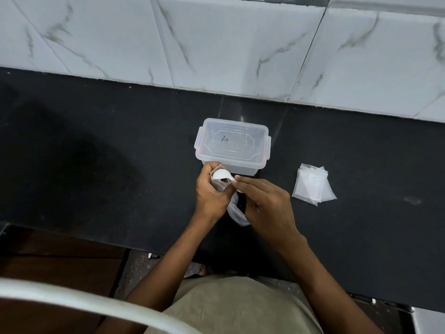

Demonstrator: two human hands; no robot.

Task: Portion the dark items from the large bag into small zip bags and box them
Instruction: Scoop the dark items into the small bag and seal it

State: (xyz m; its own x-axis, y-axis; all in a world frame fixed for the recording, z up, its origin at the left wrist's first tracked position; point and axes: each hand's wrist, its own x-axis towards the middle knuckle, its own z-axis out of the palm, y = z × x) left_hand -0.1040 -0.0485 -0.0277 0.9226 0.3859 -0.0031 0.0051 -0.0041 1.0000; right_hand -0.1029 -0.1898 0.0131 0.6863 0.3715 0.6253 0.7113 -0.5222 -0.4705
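Note:
My left hand (210, 192) grips a small clear zip bag (219, 185) upright with its mouth open. My right hand (263, 203) holds a white spoon (222, 175), whose bowl is tipped over the bag's mouth; a few dark items show just inside. The large bag (237, 213) with dark contents lies on the counter under and between my hands, mostly hidden. Just behind my hands stands a clear plastic box (232, 145) with its clip lid on. A stack of empty small zip bags (313, 186) lies to the right.
The black counter (120, 153) runs left to right, with a white marble-tiled wall (216, 44) behind it. A white curved rail (72, 300) crosses the lower left corner. The counter's front edge is near my body.

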